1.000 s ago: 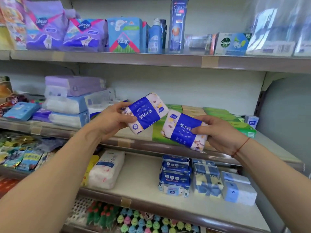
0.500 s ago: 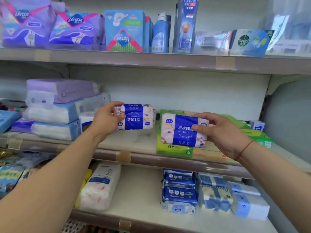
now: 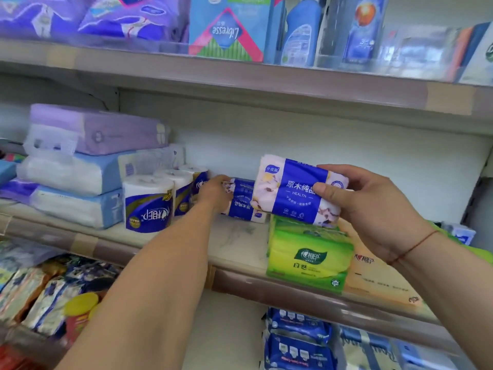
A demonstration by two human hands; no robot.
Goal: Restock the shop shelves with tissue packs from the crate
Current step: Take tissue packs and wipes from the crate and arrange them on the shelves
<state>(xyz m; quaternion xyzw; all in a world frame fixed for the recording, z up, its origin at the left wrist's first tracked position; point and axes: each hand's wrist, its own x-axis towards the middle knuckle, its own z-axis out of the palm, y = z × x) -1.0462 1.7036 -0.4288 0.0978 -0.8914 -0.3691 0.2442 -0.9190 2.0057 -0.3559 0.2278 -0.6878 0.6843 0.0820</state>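
My left hand (image 3: pixel 214 193) reaches deep into the middle shelf (image 3: pixel 240 244) and grips a blue-and-pink tissue pack (image 3: pixel 244 201) that lies at the back by the wall. My right hand (image 3: pixel 373 206) holds a second pack of the same kind (image 3: pixel 290 190) in the air, label facing me, just above the green tissue packs (image 3: pixel 306 252). Thumb in front and fingers over the top pinch it. The crate is out of sight.
Toilet rolls (image 3: pixel 149 204) stand left of my left hand, beside stacked purple and blue tissue bundles (image 3: pixel 88 161). An orange pack (image 3: pixel 378 276) lies right of the green ones. The top shelf (image 3: pixel 240 78) holds bottles and pads. Wipes (image 3: pixel 298 343) sit on the lower shelf.
My left hand has pushed its pack further back onto the middle shelf, near the wall. My right hand has lifted its pack a little. The view has moved closer to the shelf.
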